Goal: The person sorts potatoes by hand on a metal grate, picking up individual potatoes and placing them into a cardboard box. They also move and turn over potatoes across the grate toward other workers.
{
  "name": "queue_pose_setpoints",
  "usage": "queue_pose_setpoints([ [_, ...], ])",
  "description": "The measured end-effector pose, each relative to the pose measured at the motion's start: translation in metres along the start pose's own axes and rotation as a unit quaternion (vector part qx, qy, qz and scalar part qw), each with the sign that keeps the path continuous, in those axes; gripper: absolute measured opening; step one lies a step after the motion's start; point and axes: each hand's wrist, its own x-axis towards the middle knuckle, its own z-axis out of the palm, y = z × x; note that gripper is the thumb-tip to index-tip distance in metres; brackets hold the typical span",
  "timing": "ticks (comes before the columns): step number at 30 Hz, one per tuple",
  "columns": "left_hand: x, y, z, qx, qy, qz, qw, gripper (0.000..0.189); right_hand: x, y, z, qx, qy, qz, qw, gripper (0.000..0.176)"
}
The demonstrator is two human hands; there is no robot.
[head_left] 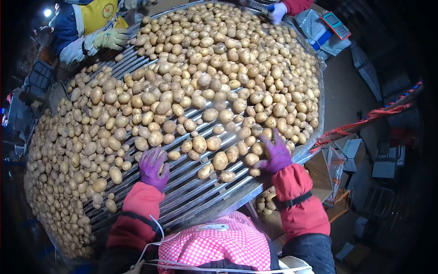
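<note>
Potatoes [237, 59] of mixed sizes cover most of a slatted metal sorting table [196, 185]. My left hand [154, 170], in a purple glove, is low over the bars with its fingers curled. A bit of a potato [161, 168] shows between its thumb and fingers. Another potato [174, 155] lies just right of those fingertips. On the right, my right hand [276, 154], gloved alike, has its fingers spread at the edge of the heap. Its thumb reaches toward a potato [251, 159] near the table's front rim.
Across the table, a person's gloved hand [112, 39] rests by the bars at upper left. Another person's gloved hand [276, 12] is at the far edge. A calculator-like device [336, 25] sits at upper right. Red cord [360, 121] stretches off the right corner above cardboard boxes [318, 171].
</note>
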Motion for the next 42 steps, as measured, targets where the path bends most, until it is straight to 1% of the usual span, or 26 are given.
queue_pose_setpoints([
  [1, 0.0, 0.0, 0.0, 0.006, -0.001, -0.001, 1.0, 0.039, 0.014, -0.006, -0.015, -0.092, -0.055, 0.063, 0.992, 0.1],
  [2, 0.001, 0.0, 0.0, 0.004, -0.006, -0.004, 1.0, 0.039, 0.026, 0.029, -0.001, -0.042, 0.005, 0.033, 0.999, 0.098],
  [4, 0.003, 0.0, -0.002, 0.0, -0.012, -0.009, 1.0, 0.039, 0.058, 0.05, -0.01, -0.074, -0.11, 0.061, 0.989, 0.09],
  [6, 0.003, 0.001, -0.003, -0.001, -0.012, -0.01, 1.0, 0.039, 0.08, 0.023, -0.064, -0.11, -0.216, 0.076, 0.967, 0.087],
  [7, 0.004, 0.001, -0.003, -0.001, -0.01, -0.009, 1.0, 0.039, 0.085, 0.018, -0.07, -0.135, -0.208, 0.079, 0.966, 0.084],
  [8, 0.003, 0.002, -0.003, -0.003, -0.011, -0.009, 1.0, 0.039, 0.089, 0.031, -0.057, -0.162, -0.121, 0.059, 0.977, 0.077],
  [9, 0.003, 0.003, -0.004, -0.005, -0.012, -0.008, 1.0, 0.039, 0.085, 0.031, -0.045, -0.214, 0.012, 0.047, 0.976, 0.069],
  [10, 0.006, 0.002, -0.004, -0.003, -0.009, -0.007, 1.0, 0.039, 0.085, 0.028, -0.037, -0.259, 0.15, 0.033, 0.954, 0.062],
  [11, 0.006, 0.001, -0.004, -0.008, -0.012, -0.011, 1.0, 0.038, 0.09, -0.004, -0.041, -0.179, 0.152, 0.033, 0.972, 0.042],
  [12, 0.006, 0.002, -0.003, -0.008, -0.008, -0.012, 1.0, 0.038, 0.093, -0.026, -0.034, -0.167, 0.127, -0.043, 0.977, 0.025],
  [14, 0.006, 0.004, -0.005, -0.008, -0.006, -0.014, 1.0, 0.038, 0.102, -0.064, 0.002, -0.223, -0.02, -0.046, 0.973, 0.02],
  [15, 0.005, 0.002, -0.006, -0.002, -0.023, -0.015, 1.0, 0.038, 0.103, -0.068, 0.005, -0.183, -0.018, -0.032, 0.982, 0.021],
  [18, 0.005, -0.001, -0.004, -0.004, -0.002, 0.003, 1.0, 0.038, 0.109, -0.074, 0.005, -0.072, -0.016, 0.006, 0.997, 0.023],
  [20, 0.007, 0.0, -0.006, -0.014, -0.002, -0.008, 1.0, 0.039, 0.109, -0.073, 0.008, -0.002, -0.027, 0.032, 0.999, 0.024],
  [21, 0.009, -0.002, -0.006, -0.016, 0.004, -0.007, 1.0, 0.04, 0.113, -0.064, 0.019, 0.171, 0.023, 0.064, 0.983, 0.026],
  [22, 0.004, -0.001, -0.006, -0.02, 0.003, -0.009, 1.0, 0.041, 0.112, -0.083, 0.007, 0.158, 0.058, 0.031, 0.985, 0.023],
  [24, 0.003, 0.0, -0.005, -0.014, 0.003, -0.007, 1.0, 0.041, 0.118, -0.125, -0.006, 0.179, 0.014, -0.078, 0.981, 0.024],
  [25, 0.004, -0.001, -0.006, -0.021, 0.0, -0.01, 1.0, 0.04, 0.128, -0.147, -0.008, 0.064, -0.046, -0.107, 0.991, 0.022],
  [26, 0.005, -0.001, -0.007, -0.026, -0.004, -0.013, 1.0, 0.04, 0.148, -0.161, 0.016, -0.032, -0.088, -0.084, 0.992, 0.022],
  [30, 0.003, -0.003, -0.007, -0.028, -0.002, -0.014, 1.0, 0.038, 0.117, -0.203, 0.004, 0.014, -0.026, -0.073, 0.997, 0.035],
  [32, 0.002, 0.001, -0.01, -0.034, -0.002, -0.024, 0.999, 0.038, 0.106, -0.211, -0.004, 0.016, -0.028, -0.057, 0.998, 0.038],
  [35, 0.001, -0.003, -0.01, -0.048, -0.007, -0.02, 0.999, 0.04, 0.104, -0.213, -0.017, -0.005, -0.063, -0.022, 0.998, 0.039],
  [37, -0.001, -0.003, -0.01, -0.045, -0.009, -0.02, 0.999, 0.04, 0.107, -0.189, -0.004, 0.104, 0.008, -0.041, 0.994, 0.038],
  [38, 0.0, -0.004, -0.01, -0.044, -0.009, -0.02, 0.999, 0.04, 0.146, -0.168, 0.026, 0.056, -0.084, -0.041, 0.994, 0.034],
  [39, 0.002, -0.004, -0.01, -0.043, -0.007, -0.02, 0.999, 0.04, 0.185, -0.149, 0.055, 0.007, -0.175, -0.049, 0.983, 0.03],
  [42, 0.0, 0.0, -0.011, -0.04, -0.006, -0.025, 0.999, 0.04, 0.166, -0.154, 0.056, 0.041, -0.176, -0.076, 0.981, 0.05],
])
